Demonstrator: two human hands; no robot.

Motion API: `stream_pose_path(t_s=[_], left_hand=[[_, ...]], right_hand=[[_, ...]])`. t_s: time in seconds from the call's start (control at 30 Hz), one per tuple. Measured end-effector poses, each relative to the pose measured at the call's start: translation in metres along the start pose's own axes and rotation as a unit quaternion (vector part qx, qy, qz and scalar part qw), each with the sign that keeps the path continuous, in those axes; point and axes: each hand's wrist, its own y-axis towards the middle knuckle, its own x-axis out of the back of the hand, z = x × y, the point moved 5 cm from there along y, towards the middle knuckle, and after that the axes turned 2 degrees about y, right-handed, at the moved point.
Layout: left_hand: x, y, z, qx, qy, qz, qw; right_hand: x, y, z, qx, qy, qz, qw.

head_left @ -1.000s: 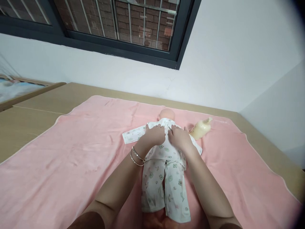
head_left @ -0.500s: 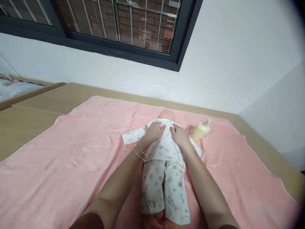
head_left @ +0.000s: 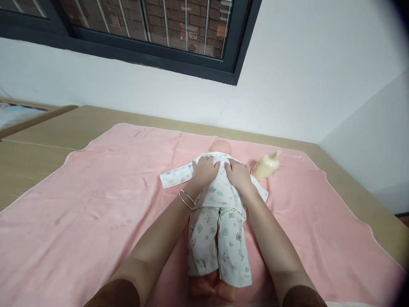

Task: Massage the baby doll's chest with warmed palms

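A baby doll (head_left: pixel 220 147) in a white patterned long-sleeved top and matching trousers lies stretched out on a pink blanket (head_left: pixel 96 204), its head toward the wall and its bare feet toward me. My left hand (head_left: pixel 206 172) rests on the left of the doll's upper body, fingers extended and spread over the cloth. Opposite it, my right hand (head_left: pixel 238 172) lies on the other shoulder area, also open. Both thumbs point inward with a narrow gap between them. A cream-coloured pump bottle (head_left: pixel 266 166) lies tilted beside the doll's right-hand sleeve.
Under the blanket is a wooden surface (head_left: pixel 41 157), showing along the back and sides. A white wall (head_left: pixel 275 106) with a dark-framed barred window (head_left: pixel 150 49) rises behind it. At far left, a wooden-edged bed or tray (head_left: pixel 38 121) holds pale cloth.
The camera view has tilted slightly, so everything sits a little higher and further left. Both hands are still on the doll's upper body, with the left fingers somewhat more spread.
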Motion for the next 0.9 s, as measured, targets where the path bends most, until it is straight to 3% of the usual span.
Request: stream_pose_path(t_s=[0.23,0.4,0.63,0.77,0.9], left_hand=[[0.004,-0.001,-0.002,0.005,0.004,0.010,1.000],[0.017,-0.017,-0.014,-0.023,0.059,0.073,0.995],[0.041,-0.052,-0.035,-0.104,0.148,0.160,0.971],[0.034,-0.039,-0.025,-0.094,0.101,0.186,0.973],[0.015,-0.008,-0.006,-0.061,0.035,0.130,0.989]], right_hand=[[0.001,0.001,0.000,0.003,-0.003,0.004,1.000],[0.009,-0.006,0.007,0.025,-0.012,0.026,0.999],[0.030,-0.039,0.031,0.065,-0.104,0.105,0.987],[0.027,-0.028,0.022,0.046,-0.056,0.098,0.993],[0.012,-0.004,-0.002,0.036,-0.006,0.069,0.997]])
